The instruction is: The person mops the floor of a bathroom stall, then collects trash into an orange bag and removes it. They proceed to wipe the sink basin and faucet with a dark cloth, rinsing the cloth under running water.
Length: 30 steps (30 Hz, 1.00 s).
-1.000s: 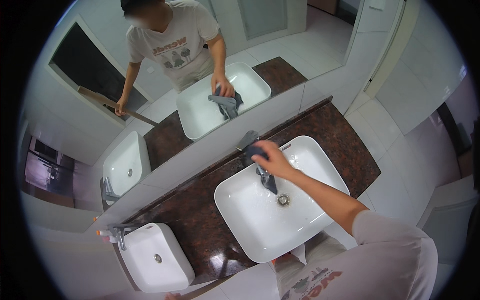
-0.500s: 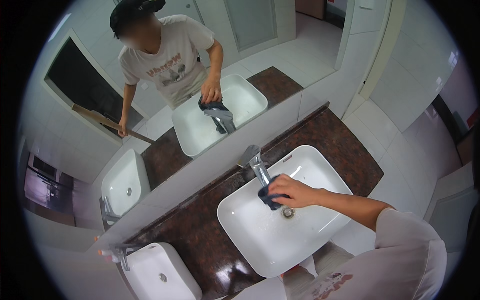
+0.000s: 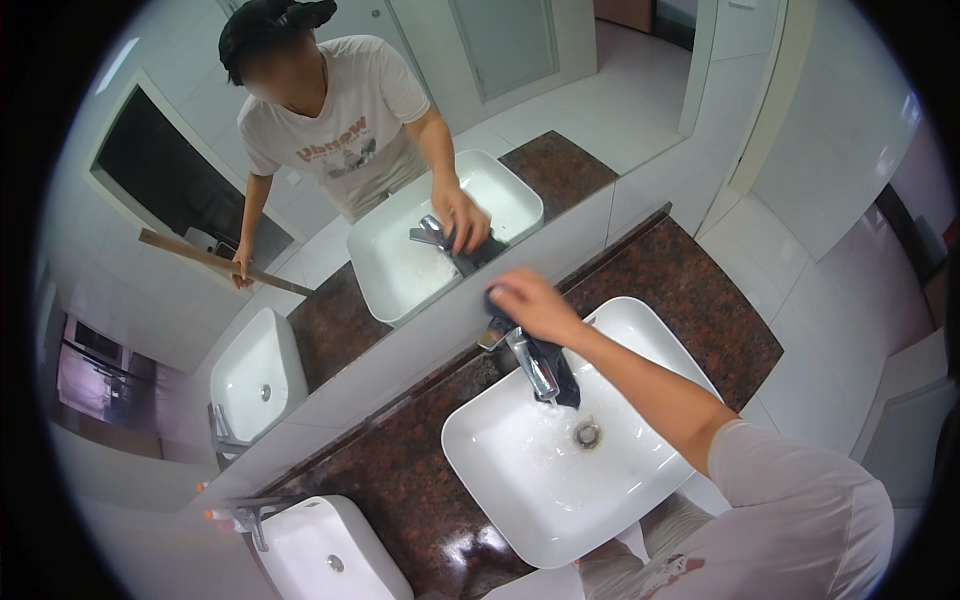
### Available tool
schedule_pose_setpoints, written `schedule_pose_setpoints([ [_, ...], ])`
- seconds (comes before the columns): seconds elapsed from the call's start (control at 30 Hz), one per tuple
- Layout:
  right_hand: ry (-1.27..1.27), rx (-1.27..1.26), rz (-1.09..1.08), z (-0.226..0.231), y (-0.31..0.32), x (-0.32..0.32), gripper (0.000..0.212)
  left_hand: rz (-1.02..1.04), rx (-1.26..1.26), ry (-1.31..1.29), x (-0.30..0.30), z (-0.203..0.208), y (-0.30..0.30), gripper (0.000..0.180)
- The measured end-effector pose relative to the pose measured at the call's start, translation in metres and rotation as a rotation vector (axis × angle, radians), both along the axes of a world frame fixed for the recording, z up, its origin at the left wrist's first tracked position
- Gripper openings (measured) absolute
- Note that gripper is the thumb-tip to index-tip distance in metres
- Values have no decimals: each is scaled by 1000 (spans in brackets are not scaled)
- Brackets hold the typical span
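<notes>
My right hand (image 3: 535, 305) is closed on a dark cloth (image 3: 566, 382) above the back of a chrome faucet (image 3: 532, 362). The cloth hangs down beside the spout into a white rectangular basin (image 3: 480, 435). Some water shows under the spout, and drops lie around the drain (image 3: 587, 434). Only the mirror shows my left hand (image 3: 242, 266), off to the side, with its fingers around a long wooden pole (image 3: 190, 252). The pole's lower end is hidden behind the counter in the reflection.
A brown speckled stone counter (image 3: 400, 480) carries the basin. At the lower left stand a second white basin (image 3: 375, 570) with its own faucet (image 3: 262, 525) and small orange-topped items (image 3: 212, 514). The large mirror (image 3: 400, 110) runs along the wall behind.
My right hand has moved with the cloth from the spout tip up and back to the faucet's top, and the cloth now trails beside the spout. My left hand keeps its hold on the pole.
</notes>
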State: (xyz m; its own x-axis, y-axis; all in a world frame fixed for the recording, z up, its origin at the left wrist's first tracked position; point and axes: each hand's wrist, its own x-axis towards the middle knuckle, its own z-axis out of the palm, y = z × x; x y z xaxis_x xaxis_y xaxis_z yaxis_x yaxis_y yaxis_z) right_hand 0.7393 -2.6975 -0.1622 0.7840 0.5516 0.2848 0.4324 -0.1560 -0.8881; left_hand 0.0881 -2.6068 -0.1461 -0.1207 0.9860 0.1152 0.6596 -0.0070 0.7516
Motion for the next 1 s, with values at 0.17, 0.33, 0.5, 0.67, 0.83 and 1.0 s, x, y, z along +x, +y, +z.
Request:
schedule_pose_setpoints([
  [0.17,-304,-146,105,3,18,-49,21,113,-188,-139,-61,-41,11,42],
  [0.33,-184,65,234,11,-3,-132,14,252,-458,-101,-54,-61,-5,53],
  [0.5,-173,58,389,-17,-31,-141,16,209,-681,-63,-50,-70,-5,69],
  [0.67,15,216,366,26,-53,-119,18,260,-842,-26,-87,-73,-13,77],
  [0.83,-263,-336,554,6,-45,-95,24,339,-669,-118,-41,-55,-16,63],
  [1.0,-486,-342,429,-7,-34,-96,24,191,-273,-62,-43,-54,-10,51],
])
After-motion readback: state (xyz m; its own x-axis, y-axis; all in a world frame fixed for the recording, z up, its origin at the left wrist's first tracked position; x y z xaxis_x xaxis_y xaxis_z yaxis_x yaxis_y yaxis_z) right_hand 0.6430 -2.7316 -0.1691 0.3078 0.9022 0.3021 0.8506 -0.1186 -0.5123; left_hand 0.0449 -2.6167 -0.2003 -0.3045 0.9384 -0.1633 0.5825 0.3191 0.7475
